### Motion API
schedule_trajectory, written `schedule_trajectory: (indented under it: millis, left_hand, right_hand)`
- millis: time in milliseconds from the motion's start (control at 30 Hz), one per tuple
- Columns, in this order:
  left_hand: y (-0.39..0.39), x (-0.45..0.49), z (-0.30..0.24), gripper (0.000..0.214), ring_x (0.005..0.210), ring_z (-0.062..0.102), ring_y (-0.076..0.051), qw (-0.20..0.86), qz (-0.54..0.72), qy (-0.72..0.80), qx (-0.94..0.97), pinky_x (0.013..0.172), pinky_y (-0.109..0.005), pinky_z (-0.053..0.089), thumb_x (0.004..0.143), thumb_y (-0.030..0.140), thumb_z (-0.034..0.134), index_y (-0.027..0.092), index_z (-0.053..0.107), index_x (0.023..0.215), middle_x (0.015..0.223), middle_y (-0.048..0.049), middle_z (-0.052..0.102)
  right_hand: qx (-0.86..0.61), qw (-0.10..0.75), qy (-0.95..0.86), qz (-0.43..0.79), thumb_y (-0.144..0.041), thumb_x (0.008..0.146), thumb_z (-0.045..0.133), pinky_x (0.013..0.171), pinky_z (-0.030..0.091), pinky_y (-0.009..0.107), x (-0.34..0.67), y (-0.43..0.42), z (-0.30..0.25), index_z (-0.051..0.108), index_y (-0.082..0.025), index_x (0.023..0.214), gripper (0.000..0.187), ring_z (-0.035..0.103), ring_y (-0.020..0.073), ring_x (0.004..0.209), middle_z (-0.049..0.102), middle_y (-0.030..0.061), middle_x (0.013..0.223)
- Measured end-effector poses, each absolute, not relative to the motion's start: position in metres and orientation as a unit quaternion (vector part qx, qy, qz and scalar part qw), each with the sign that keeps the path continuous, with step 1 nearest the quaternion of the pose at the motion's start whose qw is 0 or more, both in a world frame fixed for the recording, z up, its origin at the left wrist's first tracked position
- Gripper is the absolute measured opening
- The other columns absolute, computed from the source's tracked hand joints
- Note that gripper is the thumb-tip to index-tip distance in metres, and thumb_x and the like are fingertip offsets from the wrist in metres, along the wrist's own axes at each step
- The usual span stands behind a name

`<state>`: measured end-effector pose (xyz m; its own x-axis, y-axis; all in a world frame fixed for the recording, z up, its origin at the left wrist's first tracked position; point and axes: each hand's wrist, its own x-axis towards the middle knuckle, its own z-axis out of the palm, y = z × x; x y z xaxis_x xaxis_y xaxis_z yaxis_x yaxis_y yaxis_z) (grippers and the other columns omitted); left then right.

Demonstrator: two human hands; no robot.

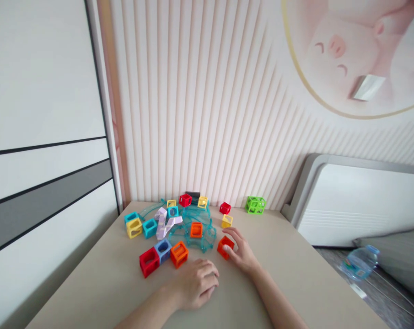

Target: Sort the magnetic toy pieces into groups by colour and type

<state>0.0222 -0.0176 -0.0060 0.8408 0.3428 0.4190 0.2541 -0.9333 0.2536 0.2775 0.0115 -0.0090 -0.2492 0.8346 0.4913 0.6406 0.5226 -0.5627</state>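
Here's the right hand (244, 256), lower centre-right of the frame, fingers spread about an orange cube (223, 245), thumb over it; whether it's firmly gripped, I can't tell! The left hand (197, 284) lies low-centre on the tabletop (296, 265), fingers curled, contents hidden. Up and left, there's another orange cube (180, 256), then a blue cube (165, 257) beside a red cube (152, 270).

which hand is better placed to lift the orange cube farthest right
Probably the right hand: its thumb and fingers are at that orange cube. The left hand is loosely curled, apart from it.
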Motion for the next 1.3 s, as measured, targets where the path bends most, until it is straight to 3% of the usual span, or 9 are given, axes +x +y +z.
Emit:
schedule_trajectory:
  millis: [133, 300, 533, 700, 867, 967, 1100, 1200, 1300]
  left_hand:
    - [-0.018, 0.02, -0.005, 0.017, 0.099, 0.069, -0.026, 0.112, 0.237, 0.161, 0.952, 0.089, -0.037, 0.053, 0.088, 0.013, 0.058, 0.021, 0.07, 0.098, 0.105, -0.0091, 0.074]
    - [-0.019, 0.019, 0.0, 0.019, 0.101, 0.068, -0.026, 0.157, 0.231, 0.172, 0.945, 0.091, -0.037, 0.053, 0.09, 0.014, 0.055, 0.022, 0.07, 0.099, 0.106, -0.0093, 0.074]
    - [-0.013, 0.023, -0.02, 0.026, 0.104, 0.066, -0.022, 0.458, 0.373, 0.269, 0.761, 0.093, -0.036, 0.053, 0.095, 0.029, 0.057, 0.022, 0.061, 0.12, 0.114, -0.0101, 0.066]
    - [-0.005, 0.031, -0.035, 0.071, 0.1, 0.065, -0.025, 0.626, 0.406, 0.274, 0.606, 0.089, -0.042, 0.054, 0.086, 0.052, 0.071, 0.022, 0.044, 0.145, 0.121, -0.0137, 0.061]
    - [-0.01, 0.03, -0.018, 0.07, 0.122, 0.059, -0.03, 0.676, 0.434, 0.181, 0.567, 0.107, -0.047, 0.044, 0.081, 0.046, 0.08, 0.028, 0.051, 0.142, 0.133, -0.0114, 0.061]
    - [-0.015, 0.027, -0.004, 0.067, 0.126, 0.058, -0.031, 0.692, 0.445, 0.176, 0.541, 0.109, -0.048, 0.043, 0.08, 0.045, 0.082, 0.028, 0.054, 0.139, 0.134, -0.0108, 0.063]
    - [-0.015, 0.025, 0.002, 0.065, 0.109, 0.067, -0.026, 0.699, 0.45, 0.216, 0.512, 0.099, -0.044, 0.049, 0.081, 0.05, 0.079, 0.026, 0.055, 0.137, 0.123, -0.011, 0.069]
    - [-0.011, 0.024, -0.002, 0.064, 0.09, 0.07, -0.022, 0.7, 0.45, 0.231, 0.505, 0.086, -0.04, 0.053, 0.082, 0.054, 0.077, 0.023, 0.056, 0.134, 0.113, -0.0103, 0.07]
    - [-0.008, 0.024, -0.009, 0.063, 0.085, 0.07, -0.02, 0.704, 0.455, 0.222, 0.499, 0.083, -0.038, 0.053, 0.081, 0.055, 0.078, 0.021, 0.056, 0.13, 0.105, -0.0083, 0.071]
  right_hand:
    - [-0.471, 0.327, -0.81, 0.12, -0.05, 0.088, 0.068, 0.107, 0.049, 0.041, 0.275, 0.008, -0.011, 0.057, -0.023, 0.138, 0.058, 0.062, 0.0303, 0.125, 0.061, 0.0131, 0.138]
    - [-0.501, 0.304, -0.804, 0.102, -0.031, 0.087, 0.065, 0.107, 0.05, 0.041, 0.272, 0.01, -0.016, 0.054, -0.027, 0.142, 0.056, 0.063, 0.0281, 0.124, 0.064, 0.01, 0.138]
    - [-0.51, 0.397, -0.755, 0.107, -0.031, 0.091, 0.061, 0.093, 0.058, 0.039, 0.274, 0.01, -0.016, 0.057, -0.025, 0.135, 0.045, 0.073, 0.0261, 0.106, 0.073, 0.0096, 0.122]
    - [-0.42, 0.495, -0.756, 0.087, -0.033, 0.096, 0.056, 0.091, 0.059, 0.036, 0.25, -0.004, -0.01, 0.055, -0.025, 0.133, 0.038, 0.072, 0.0257, 0.105, 0.073, 0.0094, 0.12]
    - [-0.352, 0.469, -0.802, 0.111, -0.043, 0.1, 0.048, 0.099, 0.055, 0.042, 0.217, -0.019, -0.007, 0.054, -0.024, 0.136, 0.041, 0.067, 0.0277, 0.114, 0.068, 0.0124, 0.127]
    - [-0.355, 0.445, -0.814, 0.114, -0.048, 0.103, 0.038, 0.106, 0.05, 0.045, 0.215, -0.021, -0.007, 0.05, -0.025, 0.143, 0.048, 0.062, 0.0291, 0.125, 0.064, 0.0124, 0.137]
    - [-0.396, 0.458, -0.79, 0.096, -0.045, 0.106, 0.028, 0.11, 0.047, 0.046, 0.23, -0.007, -0.011, 0.048, -0.025, 0.147, 0.05, 0.058, 0.0284, 0.131, 0.062, 0.0118, 0.141]
    - [-0.495, 0.465, -0.734, 0.021, -0.039, 0.104, 0.04, 0.108, 0.048, 0.046, 0.248, 0.017, -0.016, 0.058, -0.023, 0.138, 0.042, 0.058, 0.0285, 0.13, 0.062, 0.0131, 0.14]
    - [-0.554, 0.394, -0.732, -0.048, -0.035, 0.099, 0.05, 0.111, 0.044, 0.051, 0.264, 0.038, -0.025, 0.058, -0.023, 0.14, 0.044, 0.052, 0.031, 0.137, 0.057, 0.0128, 0.147]
